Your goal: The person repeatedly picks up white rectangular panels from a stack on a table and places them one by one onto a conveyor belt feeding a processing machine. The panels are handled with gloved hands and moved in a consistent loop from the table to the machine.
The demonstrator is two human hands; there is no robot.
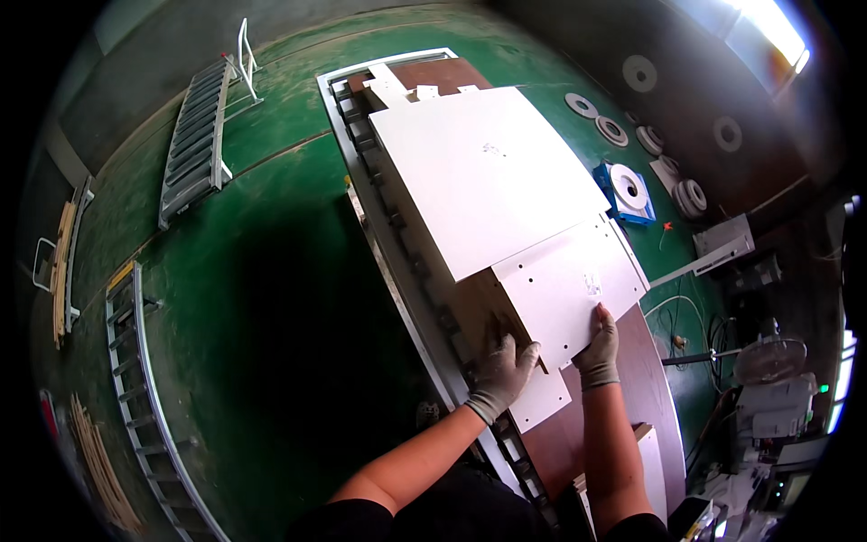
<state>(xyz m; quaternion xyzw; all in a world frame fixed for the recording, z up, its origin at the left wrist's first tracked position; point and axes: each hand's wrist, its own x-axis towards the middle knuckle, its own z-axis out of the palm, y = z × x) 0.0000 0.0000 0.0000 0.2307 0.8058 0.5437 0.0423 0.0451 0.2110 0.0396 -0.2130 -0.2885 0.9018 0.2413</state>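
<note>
Head cam, only view: right gloved hand (598,352) is clamped on the near edge of the drilled white panel (549,294), thumb on top, other fingers mostly hidden. Left gloved hand (506,375) has its thumb and fingers apart at that panel's left edge, can't tell if it's actually gripping. Panel's partly under a bigger white sheet (488,172), sitting above the brown board (553,447) right in front of the person.
</note>
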